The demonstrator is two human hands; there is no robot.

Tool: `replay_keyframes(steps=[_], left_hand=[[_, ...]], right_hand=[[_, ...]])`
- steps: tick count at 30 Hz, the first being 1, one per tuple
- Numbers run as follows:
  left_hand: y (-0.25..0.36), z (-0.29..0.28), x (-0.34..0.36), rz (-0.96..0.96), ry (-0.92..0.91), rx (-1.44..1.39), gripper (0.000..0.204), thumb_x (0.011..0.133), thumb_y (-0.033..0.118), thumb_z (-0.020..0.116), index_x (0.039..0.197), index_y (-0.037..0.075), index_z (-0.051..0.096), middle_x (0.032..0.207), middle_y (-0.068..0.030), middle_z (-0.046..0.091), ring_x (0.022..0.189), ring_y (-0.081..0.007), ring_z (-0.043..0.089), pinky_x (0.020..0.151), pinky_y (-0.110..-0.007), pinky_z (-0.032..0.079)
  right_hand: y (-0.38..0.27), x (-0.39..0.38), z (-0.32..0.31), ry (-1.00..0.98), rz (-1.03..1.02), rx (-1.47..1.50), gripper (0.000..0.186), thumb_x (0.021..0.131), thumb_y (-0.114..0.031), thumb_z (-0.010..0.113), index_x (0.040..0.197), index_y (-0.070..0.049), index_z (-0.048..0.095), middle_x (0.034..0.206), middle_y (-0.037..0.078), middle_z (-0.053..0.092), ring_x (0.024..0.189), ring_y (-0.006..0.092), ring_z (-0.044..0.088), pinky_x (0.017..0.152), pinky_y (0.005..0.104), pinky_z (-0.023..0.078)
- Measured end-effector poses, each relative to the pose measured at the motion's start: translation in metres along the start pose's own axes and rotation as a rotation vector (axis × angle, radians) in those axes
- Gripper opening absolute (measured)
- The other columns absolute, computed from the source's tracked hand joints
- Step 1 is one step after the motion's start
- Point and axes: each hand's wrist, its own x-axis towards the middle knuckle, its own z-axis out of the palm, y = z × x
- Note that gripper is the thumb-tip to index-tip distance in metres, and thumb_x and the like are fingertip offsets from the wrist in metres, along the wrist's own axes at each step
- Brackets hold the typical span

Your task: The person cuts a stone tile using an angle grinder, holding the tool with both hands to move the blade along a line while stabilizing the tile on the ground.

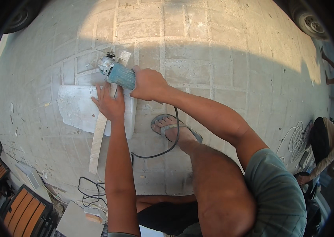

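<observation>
My right hand [150, 84] is wrapped round the rear of a blue angle grinder [121, 76]. The grinder's metal head and thin disc [113, 55] point away to the upper left, past the far edge of a white slab [78, 104] on the ground. Under my left hand [112, 103] lies a narrow, light, wood-patterned strip [97, 148], which runs over the slab and sticks out toward me. The fingers of that hand are spread flat on the strip, close to the grinder's head. I cannot tell whether the disc is spinning.
A black cord [175, 144] loops from the grinder past my sandalled foot [171, 126]. More cable [92, 193] lies near slatted brown benches [25, 211] at lower left. At right, a person [325, 144] sits by coiled white cable [293, 138]. Vehicle wheels [311, 23] stand at the far corners.
</observation>
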Motion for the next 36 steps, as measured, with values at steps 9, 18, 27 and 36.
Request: replay_keyframes(steps=[9, 18, 27, 36], left_hand=[[-0.0005, 0.0004, 0.0009, 0.001, 0.006, 0.003, 0.049, 0.091, 0.038, 0.076, 0.128, 0.006, 0.072, 0.141, -0.0155, 0.065, 0.144, -0.0329, 0.049, 0.125, -0.061, 0.021], [0.0013, 0.0003, 0.0002, -0.005, 0.002, 0.002, 0.048, 0.091, 0.037, 0.076, 0.127, 0.006, 0.072, 0.138, -0.0141, 0.067, 0.144, -0.0326, 0.049, 0.126, -0.061, 0.019], [-0.0029, 0.0030, 0.0004, -0.016, -0.001, 0.003, 0.048, 0.092, 0.037, 0.075, 0.130, 0.009, 0.071, 0.138, -0.0084, 0.068, 0.147, -0.0290, 0.046, 0.127, -0.062, 0.015], [-0.0040, 0.0036, -0.0002, -0.006, 0.018, -0.012, 0.047, 0.094, 0.038, 0.073, 0.130, 0.009, 0.071, 0.137, -0.0095, 0.069, 0.147, -0.0293, 0.046, 0.126, -0.065, 0.013]], right_hand=[[-0.0011, 0.0013, -0.0002, -0.007, 0.018, 0.013, 0.064, 0.069, -0.026, 0.079, 0.124, 0.001, 0.060, 0.099, 0.025, 0.073, 0.095, 0.0425, 0.072, 0.082, 0.0483, 0.059], [-0.0009, 0.0016, -0.0006, -0.015, 0.018, -0.005, 0.065, 0.069, -0.027, 0.080, 0.124, 0.001, 0.060, 0.100, 0.025, 0.073, 0.095, 0.0428, 0.072, 0.083, 0.0484, 0.059], [-0.0009, 0.0033, 0.0004, -0.021, 0.023, -0.001, 0.067, 0.069, -0.028, 0.081, 0.125, 0.001, 0.059, 0.102, 0.026, 0.073, 0.098, 0.0428, 0.072, 0.085, 0.0476, 0.059], [0.0021, 0.0047, 0.0022, -0.007, 0.007, -0.016, 0.065, 0.069, -0.030, 0.082, 0.121, 0.002, 0.059, 0.101, 0.027, 0.072, 0.097, 0.0441, 0.071, 0.085, 0.0484, 0.058]])
